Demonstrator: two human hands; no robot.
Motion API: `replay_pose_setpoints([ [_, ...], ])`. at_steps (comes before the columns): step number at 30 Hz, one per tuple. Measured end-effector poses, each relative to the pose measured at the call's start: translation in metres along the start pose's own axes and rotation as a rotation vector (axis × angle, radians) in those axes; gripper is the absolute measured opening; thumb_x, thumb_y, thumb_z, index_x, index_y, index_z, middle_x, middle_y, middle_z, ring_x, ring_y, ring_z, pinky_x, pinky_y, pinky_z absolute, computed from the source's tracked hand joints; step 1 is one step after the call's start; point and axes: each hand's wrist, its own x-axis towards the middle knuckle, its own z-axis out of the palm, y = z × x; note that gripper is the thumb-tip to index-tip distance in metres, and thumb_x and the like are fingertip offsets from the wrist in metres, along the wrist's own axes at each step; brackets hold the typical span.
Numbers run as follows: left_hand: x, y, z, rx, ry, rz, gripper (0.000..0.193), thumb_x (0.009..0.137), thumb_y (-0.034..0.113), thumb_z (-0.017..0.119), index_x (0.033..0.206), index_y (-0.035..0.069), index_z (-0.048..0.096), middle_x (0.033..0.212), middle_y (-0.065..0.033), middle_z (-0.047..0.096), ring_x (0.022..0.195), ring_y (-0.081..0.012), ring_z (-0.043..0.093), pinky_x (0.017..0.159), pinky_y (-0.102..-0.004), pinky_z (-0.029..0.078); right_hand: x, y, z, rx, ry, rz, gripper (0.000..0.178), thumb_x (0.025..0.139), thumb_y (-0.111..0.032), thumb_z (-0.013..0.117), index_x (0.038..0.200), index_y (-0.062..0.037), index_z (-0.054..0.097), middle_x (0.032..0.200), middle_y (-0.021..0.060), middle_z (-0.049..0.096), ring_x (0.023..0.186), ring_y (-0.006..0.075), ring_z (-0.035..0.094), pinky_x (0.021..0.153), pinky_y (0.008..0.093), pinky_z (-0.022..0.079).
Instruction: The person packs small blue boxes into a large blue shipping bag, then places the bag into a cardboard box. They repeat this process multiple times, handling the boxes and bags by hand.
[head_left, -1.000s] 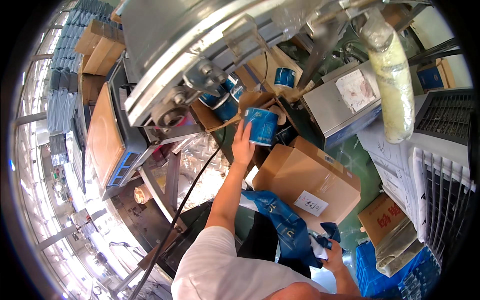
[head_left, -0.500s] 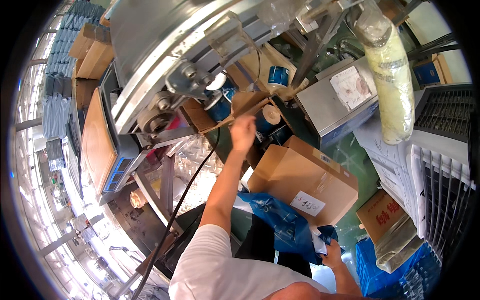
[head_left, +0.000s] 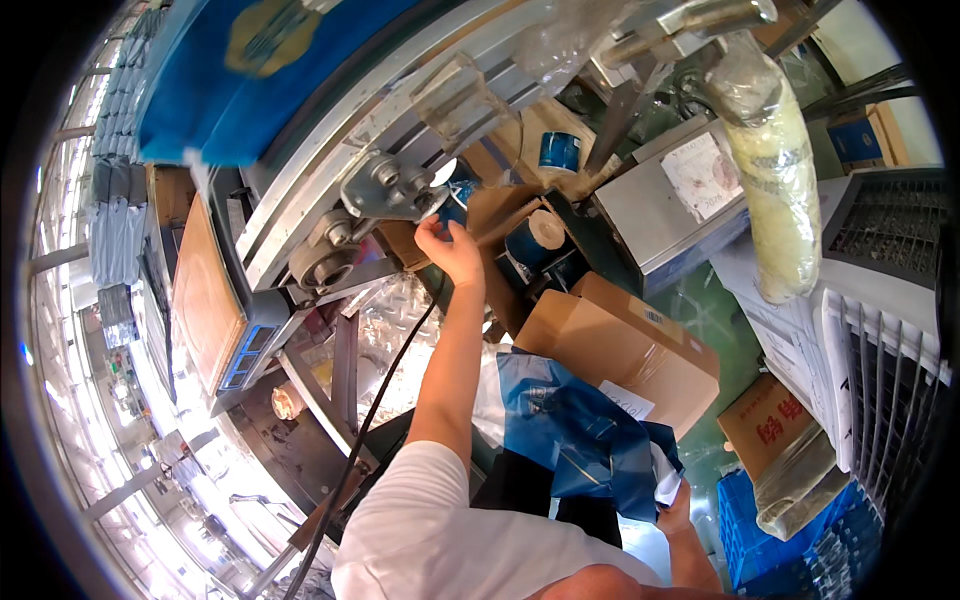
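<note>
My left hand reaches up past an open carton beneath the machine's metal bracket, fingers slightly curled and apart, with nothing visible in them. Close to its fingertips is a blue-and-white roll, partly hidden by the bracket. Lower right, my right hand is closed on the edge of a crumpled blue-and-white plastic bag. The bag hangs in front of my legs and overlaps a brown cardboard box. Beyond it, a blue roll with a pale core lies in a dark container.
The metal machine spans the upper left, with a blue plastic sheet over it. A black cable crosses the left side. At right stand a grey metal box, a wrapped yellow roll and a blue crate.
My left hand has moved left, away from the rolls in the dark container, and its fingers have opened. The plastic bag is lifted and spread more. A blue sheet has appeared on the machine.
</note>
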Motion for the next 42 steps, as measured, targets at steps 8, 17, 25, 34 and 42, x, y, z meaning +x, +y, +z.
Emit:
replay_pose_setpoints([
  [8, -0.087, -0.03, -0.003, 0.218, -1.065, 0.011, 0.026, 0.07, 0.007, 0.063, 0.096, 0.006, 0.06, 0.097, -0.0126, 0.058, 0.097, -0.028, 0.053, 0.083, -0.0342, 0.043, -0.058, 0.038, -0.031, 0.509, 0.37, 0.239, 0.041, 0.089, -0.018, 0.042, 0.126, -0.003, 0.037, 0.116, 0.0107, 0.051, 0.104, 0.0205, 0.052, 0.089, 0.0329, 0.043],
  [17, -0.091, -0.077, 0.1, 0.865, -1.351, 1.096, 0.03, 0.082, 0.015, 0.044, 0.11, 0.014, 0.055, 0.117, -0.0012, 0.051, 0.121, -0.0193, 0.035, 0.101, -0.0541, 0.018, -0.08, 0.073, -0.015, 0.141, 0.511, 0.347, 0.041, 0.083, -0.007, 0.054, 0.122, -0.0029, 0.041, 0.111, 0.0094, 0.053, 0.098, 0.0181, 0.054, 0.083, 0.0302, 0.044],
  [25, -0.105, -0.091, 0.069, 0.859, -1.268, 0.906, 0.026, 0.079, 0.012, 0.047, 0.104, 0.011, 0.054, 0.106, -0.0077, 0.054, 0.106, -0.0221, 0.047, 0.098, -0.0492, 0.026, -0.078, 0.056, 0.005, 0.296, 0.44, 0.214, 0.035, 0.086, -0.007, 0.051, 0.118, -0.0032, 0.04, 0.105, 0.0083, 0.055, 0.091, 0.0162, 0.056, 0.079, 0.0287, 0.047],
  [34, -0.092, 0.009, -0.056, 0.672, -0.787, 0.386, 0.059, 0.066, 0.019, 0.069, 0.117, 0.01, 0.04, 0.113, -0.0112, 0.047, 0.107, -0.0297, 0.043, 0.09, -0.046, 0.029, -0.062, 0.003, 0.01, 0.22, 0.467, 0.112, 0.02, 0.072, -0.007, 0.062, 0.091, -0.001, 0.059, 0.084, 0.0061, 0.063, 0.078, 0.0126, 0.058, 0.068, 0.0279, 0.047],
  [42, -0.074, 0.089, -0.114, -0.113, -0.357, 0.016, 0.055, 0.079, 0.009, 0.059, 0.125, -0.004, 0.032, 0.117, -0.02, 0.038, 0.102, -0.0272, 0.041, 0.094, -0.0345, 0.031, -0.077, -0.05, -0.008, 0.542, 0.234, 0.031, 0.049, 0.085, -0.015, 0.054, 0.128, -0.0025, 0.036, 0.116, 0.0085, 0.052, 0.102, 0.0171, 0.053, 0.089, 0.0315, 0.042],
])
